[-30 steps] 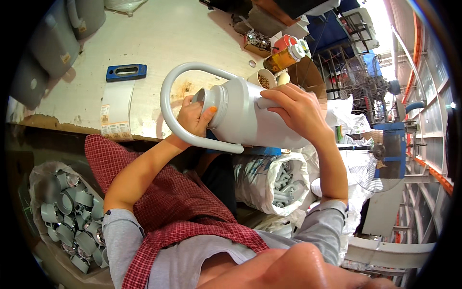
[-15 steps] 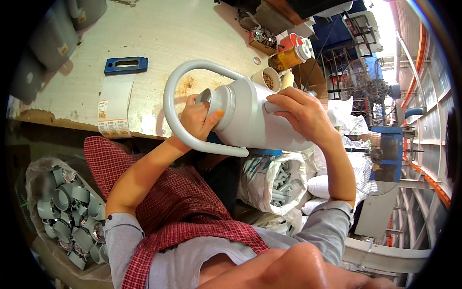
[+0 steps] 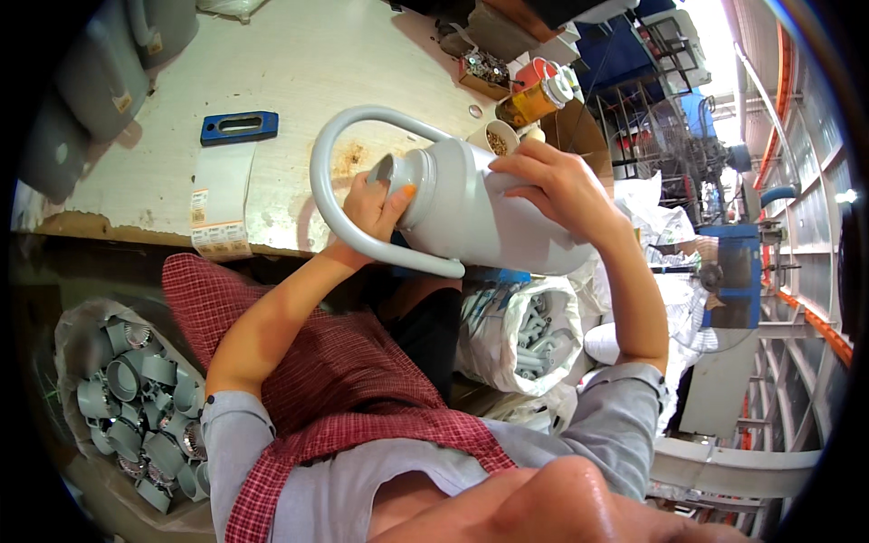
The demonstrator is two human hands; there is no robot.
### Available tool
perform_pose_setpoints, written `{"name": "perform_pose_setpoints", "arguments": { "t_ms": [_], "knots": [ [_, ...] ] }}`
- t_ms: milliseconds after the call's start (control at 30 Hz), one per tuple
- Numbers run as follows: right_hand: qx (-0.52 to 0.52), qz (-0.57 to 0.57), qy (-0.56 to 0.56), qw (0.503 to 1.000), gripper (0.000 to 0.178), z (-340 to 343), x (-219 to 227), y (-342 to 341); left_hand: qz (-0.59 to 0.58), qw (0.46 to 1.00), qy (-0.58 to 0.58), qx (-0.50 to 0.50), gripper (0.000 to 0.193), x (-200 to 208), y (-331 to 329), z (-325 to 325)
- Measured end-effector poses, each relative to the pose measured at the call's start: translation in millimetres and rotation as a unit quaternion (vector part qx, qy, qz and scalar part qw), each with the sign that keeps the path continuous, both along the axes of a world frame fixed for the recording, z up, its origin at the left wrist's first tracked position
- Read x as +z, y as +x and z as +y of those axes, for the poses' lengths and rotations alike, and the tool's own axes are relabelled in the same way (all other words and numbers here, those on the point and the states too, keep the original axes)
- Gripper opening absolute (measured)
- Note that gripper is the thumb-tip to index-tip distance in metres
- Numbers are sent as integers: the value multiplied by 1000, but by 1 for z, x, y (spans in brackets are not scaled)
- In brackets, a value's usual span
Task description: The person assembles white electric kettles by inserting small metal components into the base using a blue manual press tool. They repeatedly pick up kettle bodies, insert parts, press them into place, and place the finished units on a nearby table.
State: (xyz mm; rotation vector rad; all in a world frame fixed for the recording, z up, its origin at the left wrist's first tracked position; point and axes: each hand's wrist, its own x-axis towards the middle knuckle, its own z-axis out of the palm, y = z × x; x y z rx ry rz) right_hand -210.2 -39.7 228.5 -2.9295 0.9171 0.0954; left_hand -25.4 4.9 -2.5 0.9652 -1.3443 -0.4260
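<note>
A light grey plastic jug-like vessel (image 3: pixel 480 213) with a big looped handle (image 3: pixel 323 167) lies tilted in front of me, its collared neck toward the left. My left hand (image 3: pixel 369 210) is closed on the rim of the neck, thumb outside and fingers partly hidden by the rim. Curled over the vessel's side, my right hand (image 3: pixel 557 185) pinches a short grey piece (image 3: pixel 509 181) against the wall. Those fingers hide most of this piece, so whether it is fixed or loose cannot be told.
On the pale worktable (image 3: pixel 299 54) lie a blue tool with a slot (image 3: pixel 239 128) and a label strip (image 3: pixel 217 222). Grey vessels (image 3: pixel 104 81) stand far left. A cup of small parts (image 3: pixel 498 140) and a jar (image 3: pixel 534 101) sit behind. Bags of grey rings (image 3: pixel 136 380) and grey pieces (image 3: pixel 543 339) flank me.
My right hand has shifted slightly up and left along the vessel's side, with the short grey piece now more covered. My left hand keeps its hold on the neck.
</note>
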Motion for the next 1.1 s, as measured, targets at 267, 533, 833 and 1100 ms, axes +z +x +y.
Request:
{"name": "perform_pose_setpoints", "arguments": {
  "t_ms": [267, 533, 833, 1100],
  "knots": [
    [207, 2, -110, 972, 31, -38, -2, -6, 179, 968, 173, -8, 48, 9, 14, -2],
    [2, -331, -120, 936, 24, 35, -38, -76, 333, 906, 198, 171, 54, 27, 167, 77],
    [-250, -252, 120, 927, 12, 25, -222, -156, 288, 889, 179, 306, 62, 38, 224, 126],
    [-240, -246, -6, 939, 20, 25, -252, -152, 329, 896, 136, 264, 56, 21, 212, 118]
  ]
}}
